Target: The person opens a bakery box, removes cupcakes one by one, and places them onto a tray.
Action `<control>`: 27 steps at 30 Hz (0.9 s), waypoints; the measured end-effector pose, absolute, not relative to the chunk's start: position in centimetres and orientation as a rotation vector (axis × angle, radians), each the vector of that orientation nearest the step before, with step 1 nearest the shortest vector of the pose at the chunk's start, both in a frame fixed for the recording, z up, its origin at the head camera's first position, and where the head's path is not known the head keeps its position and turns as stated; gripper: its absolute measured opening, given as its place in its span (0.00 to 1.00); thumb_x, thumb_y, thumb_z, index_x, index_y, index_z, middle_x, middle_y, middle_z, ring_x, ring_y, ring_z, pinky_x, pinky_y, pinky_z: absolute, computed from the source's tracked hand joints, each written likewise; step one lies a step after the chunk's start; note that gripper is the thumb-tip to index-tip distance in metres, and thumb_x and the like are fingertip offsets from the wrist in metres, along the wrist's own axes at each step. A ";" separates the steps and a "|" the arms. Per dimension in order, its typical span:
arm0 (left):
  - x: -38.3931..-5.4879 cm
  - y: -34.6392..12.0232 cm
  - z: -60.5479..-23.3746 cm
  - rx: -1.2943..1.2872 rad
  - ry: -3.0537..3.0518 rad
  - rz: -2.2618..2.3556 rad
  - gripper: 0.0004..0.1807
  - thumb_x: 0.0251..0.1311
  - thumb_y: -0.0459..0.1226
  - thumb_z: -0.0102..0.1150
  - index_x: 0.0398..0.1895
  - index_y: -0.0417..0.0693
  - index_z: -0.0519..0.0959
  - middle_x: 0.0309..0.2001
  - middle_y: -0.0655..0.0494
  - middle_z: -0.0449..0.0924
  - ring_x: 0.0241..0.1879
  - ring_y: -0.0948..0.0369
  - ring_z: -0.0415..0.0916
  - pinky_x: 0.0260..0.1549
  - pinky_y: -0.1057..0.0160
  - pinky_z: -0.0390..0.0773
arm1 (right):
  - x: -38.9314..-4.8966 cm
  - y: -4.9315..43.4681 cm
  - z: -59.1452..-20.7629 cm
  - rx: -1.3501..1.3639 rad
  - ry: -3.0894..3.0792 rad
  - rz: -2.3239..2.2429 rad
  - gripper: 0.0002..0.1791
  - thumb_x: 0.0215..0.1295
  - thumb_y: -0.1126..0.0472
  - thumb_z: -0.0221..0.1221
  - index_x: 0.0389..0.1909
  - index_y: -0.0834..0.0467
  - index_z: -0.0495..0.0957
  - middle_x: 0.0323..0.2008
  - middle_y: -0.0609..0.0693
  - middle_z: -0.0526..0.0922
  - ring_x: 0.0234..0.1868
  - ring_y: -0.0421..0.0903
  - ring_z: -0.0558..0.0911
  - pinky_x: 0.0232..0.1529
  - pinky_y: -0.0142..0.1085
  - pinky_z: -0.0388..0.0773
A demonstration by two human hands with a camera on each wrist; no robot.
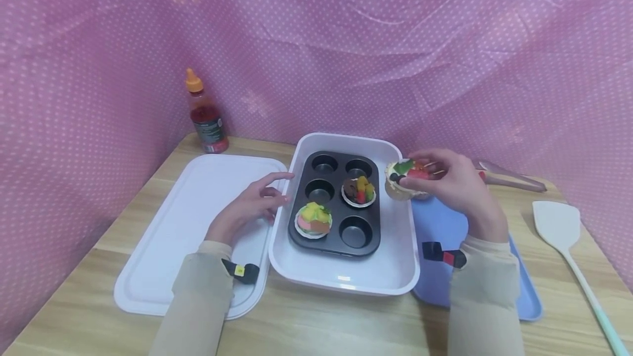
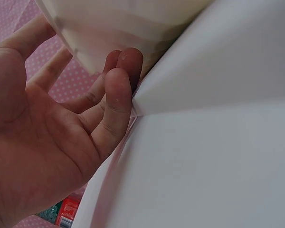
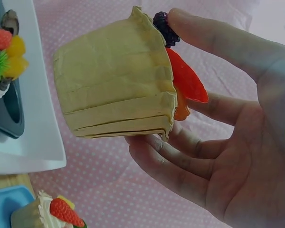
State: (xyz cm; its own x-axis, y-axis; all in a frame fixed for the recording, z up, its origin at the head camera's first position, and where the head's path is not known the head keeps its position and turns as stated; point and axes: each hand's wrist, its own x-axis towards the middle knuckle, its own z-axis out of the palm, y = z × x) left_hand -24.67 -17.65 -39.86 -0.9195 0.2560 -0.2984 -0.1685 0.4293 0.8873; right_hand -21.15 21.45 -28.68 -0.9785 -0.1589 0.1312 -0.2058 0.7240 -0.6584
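My right hand (image 1: 457,185) pinches a fruit-topped cupcake (image 1: 398,190) above the right rim of a white bin (image 1: 346,285). In the right wrist view the cupcake's tan pleated wrapper (image 3: 114,76) is tipped sideways; the thumb lies against a blackberry (image 3: 166,29) and the fingers reach round the other side. My left hand (image 1: 249,202) touches the bin's left rim with loosely spread fingers. Inside the bin lies a dark muffin tin (image 1: 333,247). Two of its cups hold cupcakes, one topped in yellow and pink (image 1: 314,221), the other in brown, red and yellow (image 1: 359,192).
A blue tray (image 1: 440,229) stands right of the bin; another cupcake (image 3: 61,213) is by it in the right wrist view. Left lies a white tray (image 1: 198,218), with a sauce bottle (image 1: 206,120) behind. Tongs (image 1: 514,181) and a spatula (image 1: 557,225) lie far right.
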 end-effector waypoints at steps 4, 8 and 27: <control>-24.7 -17.5 -39.9 0.085 2.302 1.494 0.34 0.66 0.45 0.64 0.73 0.75 0.65 0.54 0.44 0.78 0.42 0.52 0.78 0.39 0.60 0.83 | -20.8 21.8 -28.9 0.296 -2.851 1.084 0.31 0.56 0.48 0.74 0.59 0.58 0.80 0.49 0.59 0.85 0.48 0.55 0.82 0.42 0.37 0.78; -24.7 -17.4 -39.9 0.088 2.308 1.486 0.34 0.66 0.46 0.64 0.73 0.75 0.64 0.55 0.44 0.78 0.42 0.53 0.78 0.38 0.60 0.83 | -20.6 22.2 -29.2 0.289 -2.832 1.075 0.31 0.56 0.50 0.74 0.58 0.59 0.80 0.47 0.59 0.85 0.47 0.56 0.83 0.42 0.37 0.79; -24.5 -17.8 -39.8 0.099 2.338 1.442 0.34 0.65 0.48 0.64 0.73 0.75 0.63 0.56 0.43 0.77 0.39 0.53 0.79 0.39 0.61 0.81 | -20.1 25.5 -31.2 0.240 -2.767 1.070 0.30 0.53 0.55 0.76 0.56 0.62 0.81 0.44 0.60 0.85 0.41 0.44 0.81 0.36 0.25 0.77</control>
State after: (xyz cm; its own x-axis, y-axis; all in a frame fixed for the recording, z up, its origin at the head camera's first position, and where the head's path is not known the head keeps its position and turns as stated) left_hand -24.49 -17.77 -39.78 -0.9213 0.2598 -0.2893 -0.1419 0.4681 0.8722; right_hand -20.09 25.51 -31.24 -0.9735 -0.0899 0.2102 -0.2079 0.7303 -0.6508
